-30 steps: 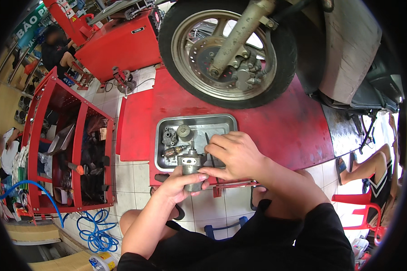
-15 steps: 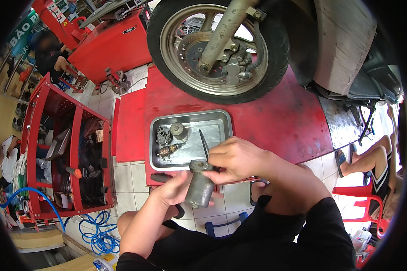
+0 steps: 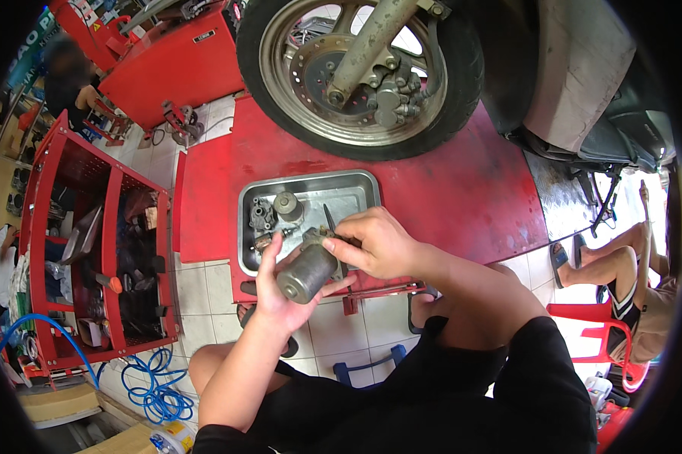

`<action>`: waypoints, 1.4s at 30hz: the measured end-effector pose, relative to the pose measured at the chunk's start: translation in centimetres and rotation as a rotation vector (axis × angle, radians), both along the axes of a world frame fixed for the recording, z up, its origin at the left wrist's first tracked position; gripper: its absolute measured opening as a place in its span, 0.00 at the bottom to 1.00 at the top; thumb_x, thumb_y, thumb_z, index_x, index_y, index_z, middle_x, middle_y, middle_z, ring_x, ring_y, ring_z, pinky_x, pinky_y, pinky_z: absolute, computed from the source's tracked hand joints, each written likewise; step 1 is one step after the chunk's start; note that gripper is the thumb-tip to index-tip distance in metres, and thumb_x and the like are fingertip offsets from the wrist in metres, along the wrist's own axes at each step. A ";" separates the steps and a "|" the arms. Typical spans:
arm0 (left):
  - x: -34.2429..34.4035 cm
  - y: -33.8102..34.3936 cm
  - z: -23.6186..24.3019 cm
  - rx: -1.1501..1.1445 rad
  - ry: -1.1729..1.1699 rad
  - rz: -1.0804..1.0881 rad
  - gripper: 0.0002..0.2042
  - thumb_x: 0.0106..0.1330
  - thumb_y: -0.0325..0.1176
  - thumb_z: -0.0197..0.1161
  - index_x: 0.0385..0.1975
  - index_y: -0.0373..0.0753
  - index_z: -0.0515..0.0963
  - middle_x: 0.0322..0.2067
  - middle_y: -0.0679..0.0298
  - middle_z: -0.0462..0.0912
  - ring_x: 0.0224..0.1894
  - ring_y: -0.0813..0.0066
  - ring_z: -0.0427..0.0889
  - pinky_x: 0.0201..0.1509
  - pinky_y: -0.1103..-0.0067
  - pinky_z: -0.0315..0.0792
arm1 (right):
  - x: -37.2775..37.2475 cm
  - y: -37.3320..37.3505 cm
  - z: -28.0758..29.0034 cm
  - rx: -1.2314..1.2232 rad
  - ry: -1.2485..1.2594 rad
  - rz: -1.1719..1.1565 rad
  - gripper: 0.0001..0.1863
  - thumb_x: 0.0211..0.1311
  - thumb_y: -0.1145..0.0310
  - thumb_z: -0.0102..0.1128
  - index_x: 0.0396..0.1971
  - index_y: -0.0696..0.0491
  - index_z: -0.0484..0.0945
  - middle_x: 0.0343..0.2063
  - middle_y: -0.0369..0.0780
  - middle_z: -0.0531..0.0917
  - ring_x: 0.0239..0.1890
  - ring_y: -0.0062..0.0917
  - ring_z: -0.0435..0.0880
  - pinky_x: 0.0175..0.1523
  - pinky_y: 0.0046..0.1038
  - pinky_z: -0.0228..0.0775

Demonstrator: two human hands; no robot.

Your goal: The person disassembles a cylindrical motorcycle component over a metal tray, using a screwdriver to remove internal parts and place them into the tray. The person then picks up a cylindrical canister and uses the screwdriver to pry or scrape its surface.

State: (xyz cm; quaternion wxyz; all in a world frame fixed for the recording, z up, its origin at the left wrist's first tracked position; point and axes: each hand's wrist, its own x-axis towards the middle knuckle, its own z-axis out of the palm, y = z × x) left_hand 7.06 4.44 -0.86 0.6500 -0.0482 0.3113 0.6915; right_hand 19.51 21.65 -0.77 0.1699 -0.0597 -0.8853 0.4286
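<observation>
My left hand (image 3: 273,291) loosely cradles a grey metal cylinder (image 3: 305,276) at its palm, fingers spread around it. My right hand (image 3: 375,238) grips the cylinder's far end, thumb pressed on top. The cylinder is tilted, its rounded end toward my left wrist. Just beyond, a steel tray (image 3: 307,176) holds a round cap-like part (image 3: 286,204), a bracket-like casting (image 3: 261,214) and a smaller shafted part (image 3: 262,241) partly behind my left fingers. A long dark flat bar (image 3: 327,216) lies beside my right fingers, its lower part mostly hidden.
The red platform (image 3: 447,197) carries the tray beneath a motorbike's front wheel (image 3: 303,125). A red tool trolley (image 3: 118,227) and coiled blue hose (image 3: 155,386) are left. One person (image 3: 68,83) sits upper left, another (image 3: 4,250) farther down, another (image 3: 621,280) on a red chair at right.
The cylinder has turned from upright to tilted, its rounded end now raised toward me. My left hand's fingers have loosened and spread around it. The whole view has shifted slightly.
</observation>
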 end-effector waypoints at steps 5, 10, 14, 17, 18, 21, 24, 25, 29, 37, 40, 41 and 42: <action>0.2 0.0 0.4 0.132 -0.072 0.082 0.42 0.68 0.71 0.51 0.63 0.33 0.69 0.58 0.54 0.77 0.65 0.59 0.74 0.73 0.46 0.63 | -0.5 -0.8 1.2 0.009 0.060 -0.084 0.22 0.68 0.58 0.61 0.19 0.59 0.78 0.17 0.49 0.78 0.22 0.48 0.79 0.29 0.46 0.68; 1.1 -0.6 -0.9 0.279 0.072 0.316 0.46 0.69 0.74 0.48 0.72 0.39 0.61 0.65 0.58 0.70 0.68 0.64 0.68 0.74 0.68 0.59 | -1.3 -1.7 1.7 0.016 -0.048 -0.295 0.26 0.67 0.54 0.62 0.15 0.59 0.78 0.13 0.50 0.76 0.18 0.49 0.77 0.26 0.46 0.67; 2.5 1.2 -1.4 0.163 0.318 0.452 0.41 0.70 0.67 0.56 0.72 0.42 0.60 0.70 0.61 0.64 0.73 0.67 0.59 0.78 0.66 0.50 | -2.4 -2.3 1.1 -0.080 -0.196 -0.407 0.30 0.66 0.50 0.62 0.12 0.60 0.78 0.10 0.51 0.74 0.16 0.49 0.76 0.25 0.45 0.67; 2.1 2.4 -1.3 0.016 0.391 0.519 0.33 0.72 0.60 0.61 0.67 0.43 0.68 0.63 0.61 0.74 0.67 0.69 0.69 0.73 0.66 0.60 | -2.8 -3.0 0.5 -0.056 -0.191 -0.421 0.29 0.66 0.50 0.62 0.13 0.59 0.78 0.11 0.52 0.75 0.17 0.50 0.76 0.26 0.45 0.68; 1.7 2.7 -1.8 0.005 0.427 0.541 0.30 0.72 0.58 0.62 0.65 0.43 0.70 0.60 0.61 0.77 0.64 0.69 0.72 0.70 0.67 0.64 | -2.8 -3.3 0.1 -0.045 -0.170 -0.417 0.29 0.66 0.50 0.62 0.13 0.59 0.78 0.12 0.52 0.75 0.17 0.50 0.76 0.26 0.45 0.68; 0.9 3.0 -2.2 -0.071 0.333 0.593 0.26 0.72 0.54 0.65 0.60 0.43 0.74 0.53 0.62 0.81 0.54 0.71 0.79 0.61 0.69 0.74 | -2.9 -3.7 0.4 -0.011 -0.174 -0.316 0.27 0.66 0.52 0.62 0.14 0.58 0.78 0.13 0.50 0.76 0.18 0.49 0.77 0.27 0.45 0.69; -0.3 2.9 -1.9 -0.133 0.140 0.575 0.22 0.70 0.59 0.65 0.46 0.46 0.75 0.41 0.63 0.84 0.41 0.70 0.84 0.48 0.72 0.79 | -2.2 -2.3 0.8 -0.024 -0.081 -0.021 0.23 0.65 0.56 0.63 0.16 0.57 0.79 0.13 0.48 0.77 0.19 0.47 0.79 0.28 0.44 0.69; -0.8 2.5 -1.6 -0.160 0.114 0.528 0.25 0.68 0.63 0.63 0.44 0.46 0.74 0.41 0.63 0.84 0.40 0.67 0.83 0.46 0.71 0.79 | -2.1 -1.3 0.9 -0.038 -0.026 0.104 0.21 0.65 0.57 0.64 0.17 0.57 0.80 0.14 0.48 0.77 0.20 0.47 0.79 0.28 0.44 0.70; -3.0 1.3 -0.3 -0.135 -0.028 0.469 0.28 0.64 0.68 0.63 0.35 0.45 0.72 0.39 0.61 0.83 0.37 0.63 0.82 0.35 0.74 0.78 | -1.8 2.2 -0.8 0.258 -0.182 0.186 0.10 0.59 0.64 0.65 0.25 0.55 0.83 0.22 0.45 0.83 0.27 0.43 0.85 0.32 0.41 0.74; -3.8 -0.4 0.9 -0.101 -0.045 0.406 0.31 0.64 0.72 0.60 0.34 0.45 0.72 0.37 0.58 0.82 0.32 0.60 0.81 0.31 0.72 0.75 | -0.1 3.8 -8.8 0.760 -0.586 0.243 0.05 0.49 0.76 0.65 0.27 0.53 0.86 0.34 0.45 0.88 0.38 0.42 0.89 0.38 0.39 0.81; -3.7 -0.8 0.8 -0.082 -0.038 0.362 0.31 0.64 0.73 0.59 0.33 0.45 0.73 0.37 0.59 0.81 0.32 0.61 0.80 0.30 0.72 0.75 | -0.4 3.7 -9.3 0.824 -0.595 0.243 0.04 0.49 0.76 0.65 0.26 0.53 0.86 0.34 0.44 0.88 0.38 0.41 0.90 0.37 0.39 0.81; -3.7 -0.9 0.8 -0.075 -0.026 0.353 0.31 0.64 0.73 0.59 0.33 0.45 0.74 0.37 0.60 0.81 0.32 0.62 0.79 0.30 0.73 0.75 | -0.8 3.5 -9.2 0.836 -0.585 0.244 0.04 0.49 0.76 0.65 0.26 0.53 0.86 0.34 0.44 0.88 0.38 0.41 0.90 0.37 0.39 0.81; -3.7 -1.0 0.7 -0.062 -0.017 0.338 0.31 0.64 0.73 0.58 0.33 0.45 0.74 0.36 0.60 0.81 0.32 0.62 0.79 0.30 0.73 0.75 | -1.0 3.5 -9.1 0.847 -0.606 0.246 0.04 0.49 0.76 0.65 0.26 0.53 0.86 0.34 0.44 0.88 0.38 0.41 0.90 0.37 0.39 0.81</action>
